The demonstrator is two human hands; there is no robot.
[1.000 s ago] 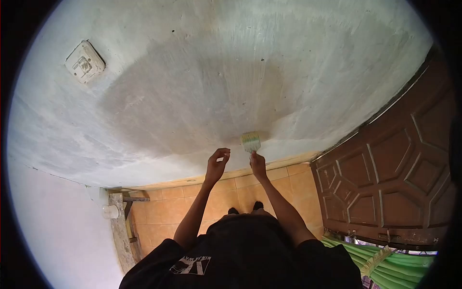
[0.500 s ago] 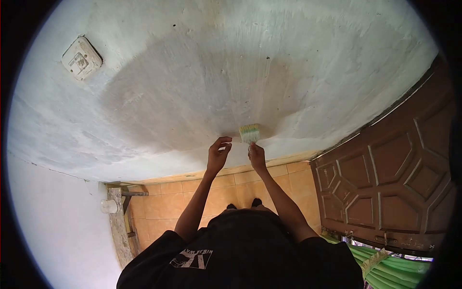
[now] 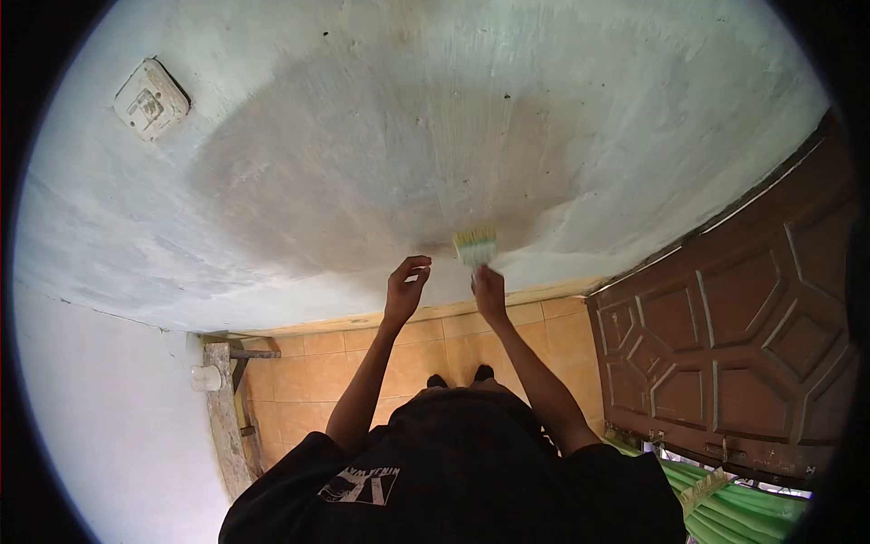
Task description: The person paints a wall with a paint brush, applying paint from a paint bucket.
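My right hand [image 3: 488, 292] grips the handle of a flat paint brush [image 3: 476, 247], its pale bristles with yellowish tips pointing up at the wall. The bristles lie over the wall's lower part; whether they touch it cannot be made out. To the left, my left hand [image 3: 407, 286] is raised near the wall with curved fingers, a gap between thumb and fingertips and nothing in it. The wall [image 3: 362, 172] is whitish with a large darker greyish patch and streaks above both hands.
A dirty white switch plate [image 3: 152, 100] is on the wall at upper left. A wooden bench [image 3: 222, 412] with a whitish cup [image 3: 205, 378] stands at left. At right are a brown panelled door [image 3: 734, 317] and green curtain [image 3: 743, 508]. Orange tiles [image 3: 313, 376] cover the floor.
The brush and my right hand have shifted slightly right, and the bristles have tilted a little. My left hand has moved slightly left.
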